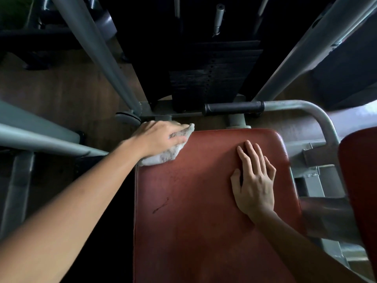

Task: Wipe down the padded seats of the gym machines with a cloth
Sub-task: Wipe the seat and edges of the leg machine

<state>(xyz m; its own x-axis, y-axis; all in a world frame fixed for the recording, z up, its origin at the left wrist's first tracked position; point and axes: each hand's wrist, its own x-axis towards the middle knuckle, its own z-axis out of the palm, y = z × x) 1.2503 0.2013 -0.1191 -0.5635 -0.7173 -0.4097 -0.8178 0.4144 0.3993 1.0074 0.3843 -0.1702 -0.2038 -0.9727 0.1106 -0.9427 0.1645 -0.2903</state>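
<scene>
Cloth (163,158), grey-white and crumpled, lies on the far left corner of the red padded seat (193,211), overhanging its left edge, pressed down by the left hand (161,137) with flat fingers. The right hand (255,184) rests flat, fingers spread, near the right edge. Open seat lies between the hands, and a black-gripped bar (232,108) runs just beyond the far edge.

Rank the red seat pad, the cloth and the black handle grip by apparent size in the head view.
1. red seat pad
2. cloth, partly under the left hand, and black handle grip, farther away: too alike to rank.
</scene>
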